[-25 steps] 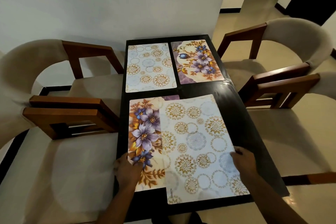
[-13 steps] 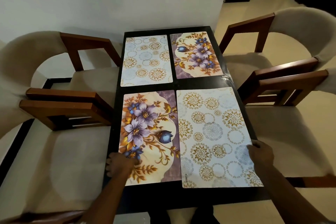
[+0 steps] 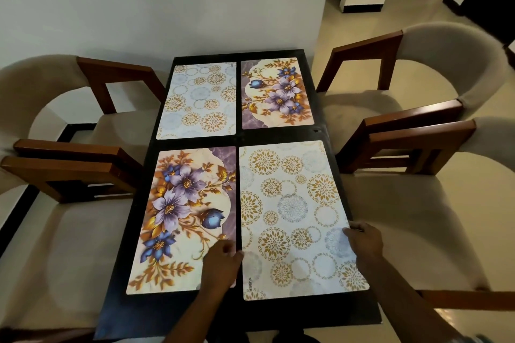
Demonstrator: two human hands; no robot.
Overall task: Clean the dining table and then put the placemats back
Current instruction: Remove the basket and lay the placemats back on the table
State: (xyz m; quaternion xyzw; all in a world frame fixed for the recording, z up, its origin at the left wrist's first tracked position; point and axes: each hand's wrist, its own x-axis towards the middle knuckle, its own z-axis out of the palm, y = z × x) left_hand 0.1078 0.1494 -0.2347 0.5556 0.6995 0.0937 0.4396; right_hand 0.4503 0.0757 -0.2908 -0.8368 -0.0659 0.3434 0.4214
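The circle-patterned placemat (image 3: 292, 211) now lies squared on the desk's (image 3: 250, 315) near right quarter, right hand (image 3: 365, 239) gripping its edge. The left hand (image 3: 223, 262) has shifted to its inner edge, grasp unclear. Every quarter is covered, so the task looks nearly finished.

- The black dining table (image 3: 306, 312) bore four mats, flat, in a two-by-two grid.
- The near-left placemat (image 3: 181, 220) and far-right placemat (image 3: 278, 93) were purple-flowered.
- The near-right placemat (image 3: 292, 211) and far-left placemat (image 3: 199, 100) showed gold circles.

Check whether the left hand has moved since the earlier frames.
Yes. The left hand went rightward, from the table's left edge to the near floral placemat's right edge.
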